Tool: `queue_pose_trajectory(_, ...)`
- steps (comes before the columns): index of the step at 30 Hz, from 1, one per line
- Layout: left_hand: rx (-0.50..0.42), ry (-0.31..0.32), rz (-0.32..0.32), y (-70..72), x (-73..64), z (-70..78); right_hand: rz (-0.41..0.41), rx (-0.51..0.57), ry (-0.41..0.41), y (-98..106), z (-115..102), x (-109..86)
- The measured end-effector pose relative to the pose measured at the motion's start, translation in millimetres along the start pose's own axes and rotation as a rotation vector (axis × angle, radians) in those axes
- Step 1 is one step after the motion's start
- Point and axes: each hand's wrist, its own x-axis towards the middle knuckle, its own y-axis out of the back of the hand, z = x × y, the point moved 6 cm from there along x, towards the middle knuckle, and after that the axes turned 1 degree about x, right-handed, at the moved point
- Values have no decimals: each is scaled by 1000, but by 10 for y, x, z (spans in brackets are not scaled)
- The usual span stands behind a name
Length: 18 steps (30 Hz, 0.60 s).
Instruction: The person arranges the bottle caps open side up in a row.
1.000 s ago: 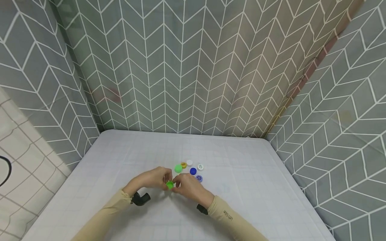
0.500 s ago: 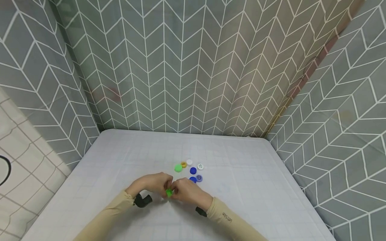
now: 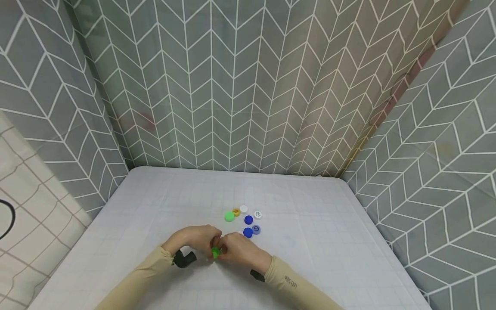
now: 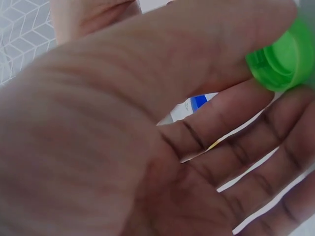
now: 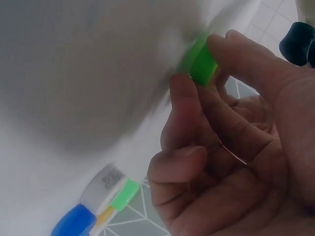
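A bright green bottle cap (image 3: 215, 252) is close over the white table, tilted, in front of the person. My left hand (image 3: 200, 239) pinches it between thumb and index finger; the left wrist view shows the hollow inside of the cap (image 4: 285, 56), with the other fingers stretched out below. From the right, my right hand (image 3: 240, 249) meets it, and in the right wrist view thumb and fingertip lie on either side of the cap (image 5: 204, 61). Just beyond the right hand sit a blue cap (image 3: 247, 233) and a pale purple cap (image 3: 256, 229).
Farther back lie a light green cap (image 3: 229, 216), a yellow cap (image 3: 236, 212), a white cap (image 3: 243, 209), a printed white cap (image 3: 258, 215) and another blue cap (image 3: 248, 220). A patterned curtain (image 3: 232, 86) surrounds the table (image 3: 310, 224).
Both hands have drawn the green cap a little toward the body and tilted it. The nearer blue cap, hidden behind the right hand before, now shows.
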Motion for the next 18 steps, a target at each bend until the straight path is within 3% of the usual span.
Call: queue_pose_trajectory(18,31,65,-32,-35,-1,-31,5,-11,16,-32,-15,2)
